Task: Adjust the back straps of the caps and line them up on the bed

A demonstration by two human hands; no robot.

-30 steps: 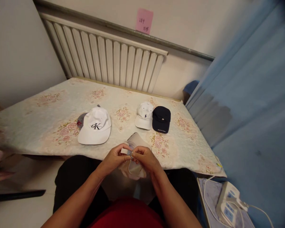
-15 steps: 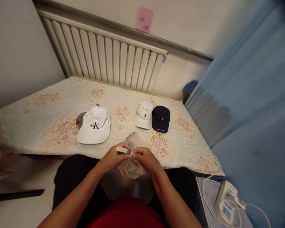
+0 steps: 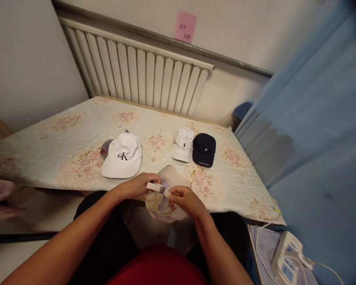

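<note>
A pale beige baseball cap [image 3: 154,206] is between my hands at the table's front edge, its inside and back opening facing me and its brim pointing away over the tablecloth. My left hand [image 3: 141,185] is closed on the cap beside the strap's loose end; some of its fingers are hidden. My right hand [image 3: 188,200] pinches the other side of the adjusting strap [image 3: 156,187], near a small buckle. Farther off lie a white cap with black letters [image 3: 124,154], partly over a grey cap [image 3: 106,148], and a small white cap [image 3: 182,144] touching a black cap [image 3: 204,150].
A floral cloth [image 3: 157,140] covers the table. Behind it stands a white radiator [image 3: 142,73]. A blue curtain [image 3: 308,130] hangs at the right, above a power strip [image 3: 287,257] with cables. At the left edge, another person's blurred hand [image 3: 6,211] shows.
My left hand has shifted slightly up and its forearm has swung out to the left. The strap and buckle show more plainly between my hands. The whole view has moved slightly.
</note>
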